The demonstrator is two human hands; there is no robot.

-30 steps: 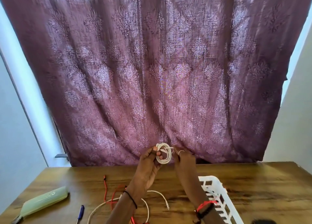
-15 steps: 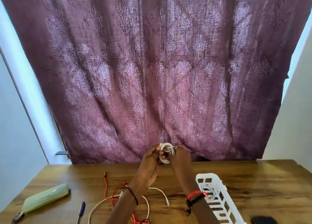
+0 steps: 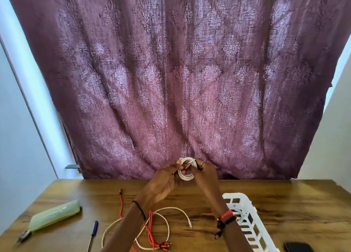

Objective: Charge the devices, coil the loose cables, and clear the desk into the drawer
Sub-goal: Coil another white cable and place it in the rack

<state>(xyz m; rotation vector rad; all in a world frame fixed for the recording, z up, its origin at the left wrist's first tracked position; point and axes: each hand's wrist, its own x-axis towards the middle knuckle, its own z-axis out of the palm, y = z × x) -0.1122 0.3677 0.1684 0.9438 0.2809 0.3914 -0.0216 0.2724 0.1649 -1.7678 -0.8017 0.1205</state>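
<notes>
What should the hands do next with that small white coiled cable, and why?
Probably tuck the loose end through the loop to lock it. The left hand and right hand both pinch the small white coiled cable above the wooden desk, and that end lies slantwise across the ring, not yet secured.

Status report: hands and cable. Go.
Left hand, right hand both gripping coiled white cable, held above desk. Red cable and loose white cable uncoiled on desk below. Nothing blocking the hands.
</notes>
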